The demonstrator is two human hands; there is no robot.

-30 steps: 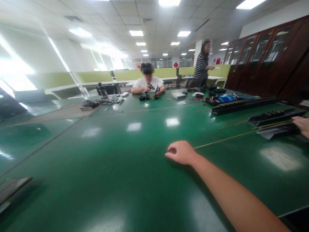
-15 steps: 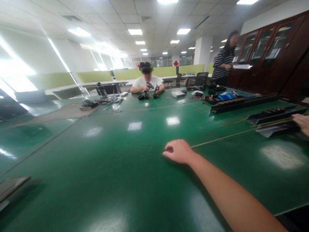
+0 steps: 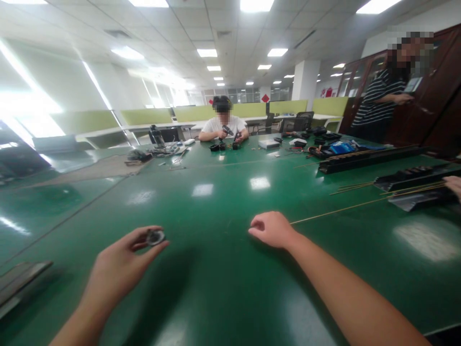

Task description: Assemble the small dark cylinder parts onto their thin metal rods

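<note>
Head view, changes first: half a second ago only one of the person's hands showed. Now the left hand has come up from the lower left and hovers above the green table. Its thumb and fingertips are clamped on a small round part, greyish and shiny, held out in front of the palm and clear of the table top. The right hand has stayed where it was, resting on the table near the middle with its fingers curled in together. The near end of a thin brass-coloured rod meets it at the knuckles; whether the fingers pinch that end cannot be told. The standing person in a striped top now shows larger and further right, in front of the dark wooden cabinets.

Around: nothing lies between the two hands, only bare table. A flat dark piece lies at the lower left edge, well apart from the left hand. Across the table a seated person in a white top handles small black things. Another hand enters at the right edge.

Holders: a long black tray runs along the far right with thin rods lying on it. Two shorter black trays sit nearer, with more rods between them. Their other contents are too blurred to tell.
</note>
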